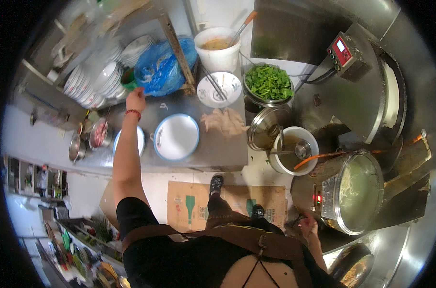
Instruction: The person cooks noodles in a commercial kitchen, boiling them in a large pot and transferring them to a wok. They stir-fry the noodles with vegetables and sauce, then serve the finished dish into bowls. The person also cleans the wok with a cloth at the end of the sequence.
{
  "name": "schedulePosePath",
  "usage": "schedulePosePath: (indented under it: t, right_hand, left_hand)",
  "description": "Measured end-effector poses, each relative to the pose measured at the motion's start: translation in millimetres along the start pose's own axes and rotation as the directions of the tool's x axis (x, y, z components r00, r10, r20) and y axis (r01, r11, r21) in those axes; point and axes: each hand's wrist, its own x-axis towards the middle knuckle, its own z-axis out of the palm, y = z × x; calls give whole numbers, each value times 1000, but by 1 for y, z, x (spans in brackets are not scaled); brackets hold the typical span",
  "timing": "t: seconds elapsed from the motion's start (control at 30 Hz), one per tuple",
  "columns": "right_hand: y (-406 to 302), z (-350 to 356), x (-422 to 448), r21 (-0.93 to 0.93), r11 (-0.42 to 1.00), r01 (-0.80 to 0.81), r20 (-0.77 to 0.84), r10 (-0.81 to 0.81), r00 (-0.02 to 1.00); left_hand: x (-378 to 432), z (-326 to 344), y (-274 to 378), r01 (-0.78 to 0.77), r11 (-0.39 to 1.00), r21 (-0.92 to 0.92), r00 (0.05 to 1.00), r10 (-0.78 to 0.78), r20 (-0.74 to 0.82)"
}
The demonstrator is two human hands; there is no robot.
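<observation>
My left hand [135, 99], with a red beaded bracelet at the wrist, reaches over the steel counter to the edge of a blue plastic bag [164, 68] and a green container [129, 80]. Its fingers are drawn together; whether they pinch anything is hidden. Below that forearm lies a blue-rimmed white bowl [136, 142], partly covered; a larger blue-rimmed enamel bowl [178, 136] stands to its right. My right hand [308, 225] hangs low beside the steel noodle pot [362, 194], its fingers curled and blurred. Pale noodles [347, 185] lie in the pot's cloudy liquid.
Stacked bowls [108, 81] stand at the back left. Past the counter's right end are a basin of chopped greens [268, 81] and a white bucket with ladles [313, 138]. A patterned bowl [207, 90] holds chopsticks. Flattened cardboard [192, 205] lies underfoot.
</observation>
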Motion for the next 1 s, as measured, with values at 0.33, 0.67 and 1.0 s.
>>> schedulePosePath:
  t: [0.33,0.67,1.0]
  right_hand:
    - [-141,127,-53,-281,901,-330,-162,294,942]
    - [-197,191,-38,-241,867,-435,-84,428,900]
    - [-170,205,-26,-196,875,-443,29,456,889]
  left_hand:
    - [249,175,-70,-369,845,386,643,-68,763]
    - [381,244,-139,-554,664,501,744,125,657]
    - [372,135,-168,-202,590,781,964,260,53]
